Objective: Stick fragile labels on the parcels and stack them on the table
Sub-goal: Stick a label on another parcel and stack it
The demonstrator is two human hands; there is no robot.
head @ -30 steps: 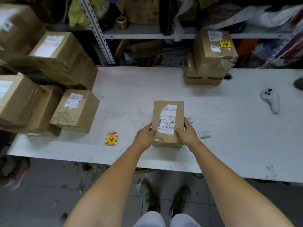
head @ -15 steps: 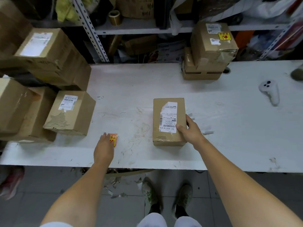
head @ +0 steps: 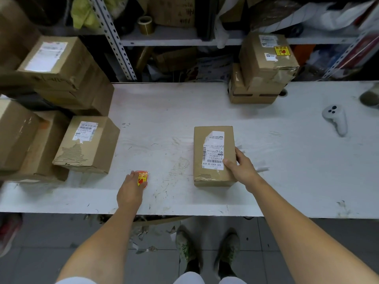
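Our left hand (head: 131,187) is down on the red-and-yellow label (head: 143,178) near the front of the surface (head: 164,111). We cannot tell whether its grip has closed. The parcel (head: 213,154) lies off to the right, long axis pointing away from us, with our right hand (head: 243,169) clamped on its right side. We reckon the label goes rightward next.

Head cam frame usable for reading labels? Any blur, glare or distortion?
Head view: the shipping label on the parcel is sharp, no glare; boxes at the left edge are smeared; shelf posts lean apart from the wide lens; light even, shadows soft, shelves behind dim.
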